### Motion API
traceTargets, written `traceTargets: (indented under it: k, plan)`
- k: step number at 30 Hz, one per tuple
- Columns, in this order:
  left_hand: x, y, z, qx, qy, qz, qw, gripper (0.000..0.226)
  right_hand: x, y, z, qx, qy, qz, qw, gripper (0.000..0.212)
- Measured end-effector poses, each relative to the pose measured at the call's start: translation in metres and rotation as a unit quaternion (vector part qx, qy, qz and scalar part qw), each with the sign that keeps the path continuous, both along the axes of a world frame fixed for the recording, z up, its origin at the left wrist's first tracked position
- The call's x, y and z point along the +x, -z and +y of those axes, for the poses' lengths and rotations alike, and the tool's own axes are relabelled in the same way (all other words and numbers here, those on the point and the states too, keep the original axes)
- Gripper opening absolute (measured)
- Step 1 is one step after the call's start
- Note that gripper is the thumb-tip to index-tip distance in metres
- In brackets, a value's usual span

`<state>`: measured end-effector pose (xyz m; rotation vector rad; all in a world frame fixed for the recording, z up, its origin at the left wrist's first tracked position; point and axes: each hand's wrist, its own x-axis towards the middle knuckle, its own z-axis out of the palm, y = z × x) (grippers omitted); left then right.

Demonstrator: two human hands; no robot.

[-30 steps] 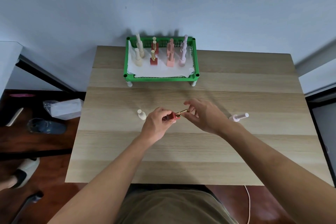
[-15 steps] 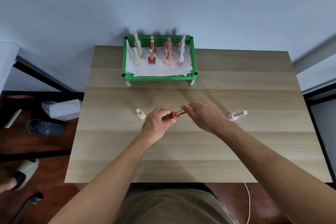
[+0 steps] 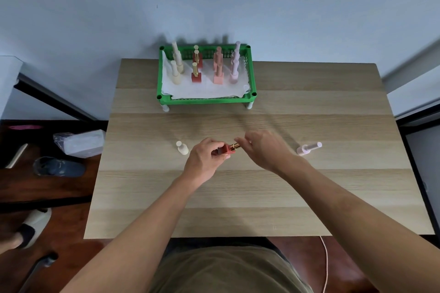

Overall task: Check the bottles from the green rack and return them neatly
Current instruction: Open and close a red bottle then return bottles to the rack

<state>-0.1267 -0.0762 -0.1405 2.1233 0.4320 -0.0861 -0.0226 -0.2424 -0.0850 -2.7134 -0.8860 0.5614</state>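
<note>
A small red bottle with a gold cap [image 3: 230, 148] lies sideways above the middle of the wooden table [image 3: 250, 197]. My left hand [image 3: 204, 158] grips its red body. My right hand [image 3: 262, 147] pinches the gold cap with its fingertips. A cream bottle [image 3: 182, 147] stands just left of my left hand. A pink bottle [image 3: 308, 148] lies on its side to the right. The green rack [image 3: 206, 100] at the table's far edge holds several upright cream, red, peach and pink bottles on white paper.
The table's far edge meets a pale blue wall. On the dark floor to the left lie a wrapped white packet [image 3: 79, 143], a dark shoe [image 3: 58, 167] and a slippered foot [image 3: 28, 228]. A thin cable [image 3: 325, 266] hangs at the near right.
My right hand has slid in along the gold cap toward the red body. The left hand keeps its hold in the same spot.
</note>
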Motion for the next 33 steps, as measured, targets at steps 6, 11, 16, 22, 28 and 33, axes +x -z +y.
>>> traceTargets:
  k: [6, 11, 16, 22, 28, 33]
  plan:
    - [0.000, 0.001, -0.001, 0.007, 0.002, 0.001, 1.000, 0.025, 0.002, -0.005, -0.007, 0.038, -0.022, 0.027, 0.999, 0.042]
    - [0.001, 0.002, 0.000, 0.016, 0.005, 0.012, 1.000, 0.025, 0.001, -0.005, -0.014, 0.073, -0.085, 0.031, 0.993, 0.028]
    - [0.003, 0.006, 0.000, 0.029, 0.005, 0.017, 0.999, 0.026, -0.004, 0.001, -0.006, 0.077, -0.038, 0.022, 0.996, 0.021]
    - [0.009, 0.018, 0.001, 0.043, 0.026, 0.009, 0.999, 0.028, -0.008, 0.002, 0.003, 0.088, -0.032, 0.017, 0.995, 0.021]
    - [0.022, 0.036, -0.002, 0.066, 0.032, 0.017, 0.997, 0.023, -0.015, 0.007, 0.013, 0.058, -0.006, 0.037, 0.998, 0.023]
    - [0.021, 0.045, 0.004, 0.028, 0.021, 0.017, 0.999, 0.022, -0.020, 0.013, 0.016, 0.032, 0.009, 0.040, 0.999, 0.027]
